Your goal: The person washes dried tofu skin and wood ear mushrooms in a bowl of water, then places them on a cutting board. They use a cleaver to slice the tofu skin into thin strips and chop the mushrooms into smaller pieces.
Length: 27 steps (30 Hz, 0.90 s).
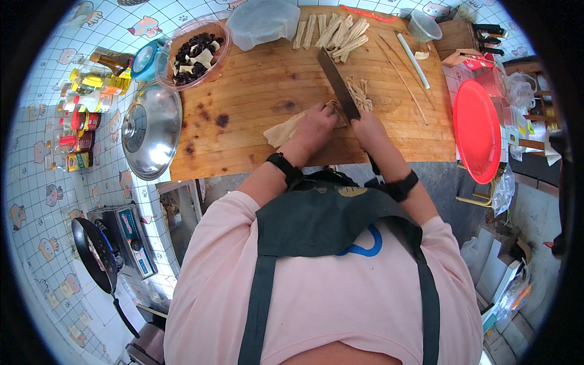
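My left hand [316,126] presses a folded pale beige sheet [282,131], which looks like tofu skin, onto the wooden board [255,91]. Its fingertips lie close to the kitchen knife [338,83]. My right hand [370,133] grips that knife, whose broad dark blade points away from me and slightly left. Just right of the blade lies a loose cluster of cut strips [359,92]. Farther back, several bundles of similar strips [343,35] rest near the blade's tip. My fingers hide part of the sheet at the cutting edge.
At the back left stands a clear bowl [199,58] of black fungus and pale pieces, beside a film-covered container [261,23]. A steel lid [153,132] leans at the left edge. Chopsticks [413,93], a white rod [413,60], a knife block [455,39] and a red basin [477,132] are on the right.
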Available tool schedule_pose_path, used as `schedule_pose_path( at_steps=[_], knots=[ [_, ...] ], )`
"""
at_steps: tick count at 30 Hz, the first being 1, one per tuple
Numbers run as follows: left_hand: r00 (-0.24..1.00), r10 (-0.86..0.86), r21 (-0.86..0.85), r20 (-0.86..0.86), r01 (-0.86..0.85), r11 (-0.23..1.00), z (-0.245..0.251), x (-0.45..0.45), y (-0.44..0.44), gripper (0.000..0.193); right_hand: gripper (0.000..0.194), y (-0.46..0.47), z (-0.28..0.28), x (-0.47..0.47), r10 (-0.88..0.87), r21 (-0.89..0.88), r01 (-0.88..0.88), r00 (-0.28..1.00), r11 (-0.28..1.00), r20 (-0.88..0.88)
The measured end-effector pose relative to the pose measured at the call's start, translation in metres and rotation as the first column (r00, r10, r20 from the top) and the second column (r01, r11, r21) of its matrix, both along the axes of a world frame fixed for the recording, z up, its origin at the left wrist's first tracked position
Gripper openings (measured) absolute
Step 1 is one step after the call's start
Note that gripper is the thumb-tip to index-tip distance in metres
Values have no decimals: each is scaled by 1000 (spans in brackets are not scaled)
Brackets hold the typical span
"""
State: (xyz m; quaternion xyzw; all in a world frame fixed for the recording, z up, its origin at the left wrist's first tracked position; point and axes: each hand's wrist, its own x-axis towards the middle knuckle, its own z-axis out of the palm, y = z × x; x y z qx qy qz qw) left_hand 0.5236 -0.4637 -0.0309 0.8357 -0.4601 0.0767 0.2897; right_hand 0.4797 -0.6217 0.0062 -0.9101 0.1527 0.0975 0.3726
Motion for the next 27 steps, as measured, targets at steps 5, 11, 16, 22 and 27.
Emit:
schedule_pose_path(
  at_steps=[5,11,16,22,27],
  knots=[
    [998,46,-37,-46,-48,998,-1,-3,-1,22,22,-4,29,-25,40,-3,-42,970,999,-241],
    [998,5,1,-69,-5,1000,-1,-3,3,20,24,9,21,8,73,-42,-82,979,996,-192],
    [999,-3,-15,-52,2,1000,1,-1,4,16,26,1,10,20,-81,166,114,978,979,-194],
    [992,79,-21,-98,-82,996,-2,-6,3,18,20,-6,30,-23,53,179,0,955,984,-292],
    [996,48,-19,-72,-49,999,-6,-6,3,18,25,13,14,-3,173,-89,-186,976,979,-132]
  ],
)
